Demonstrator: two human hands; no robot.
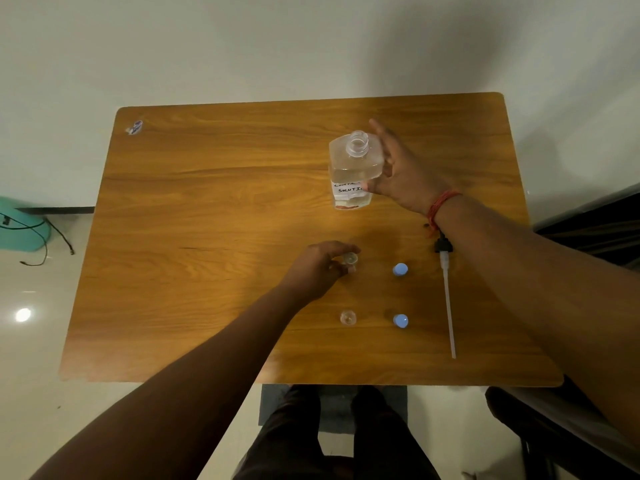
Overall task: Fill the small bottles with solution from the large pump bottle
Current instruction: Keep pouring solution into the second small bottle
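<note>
Near bottle: small open bottle [347, 318] stands alone at the counter's [207, 202] near side, uncapped, just left of a blue cap [400, 320]; whether it holds liquid cannot be told.
Left hand: left hand [320, 268] grasps the second small bottle [350, 260] at mid-counter, fingers curled around its body, mouth up and open.
Right hand: right hand [398, 171] grips the large pump bottle [355, 171] by its side, thumb across the label; the bottle is uncapped and looks tipped toward the camera, though whether it is lifted off the counter cannot be told.
Pump head: pump with dip tube [447, 292] lies on the counter at the right, well apart from the pouring spot.
Second cap: other blue cap [400, 270] sits just right of the held small bottle.
Step in hand: judged to be bringing the big bottle over to pour into the held one.
Doing it well: bring the wide neck close above the tiny mouth, tilt slowly for a thin stream, and keep the left grip low and firm so the small bottle stays upright.
Risk: wide mouth over a narrow target will likely spill if tipped fast.
</note>
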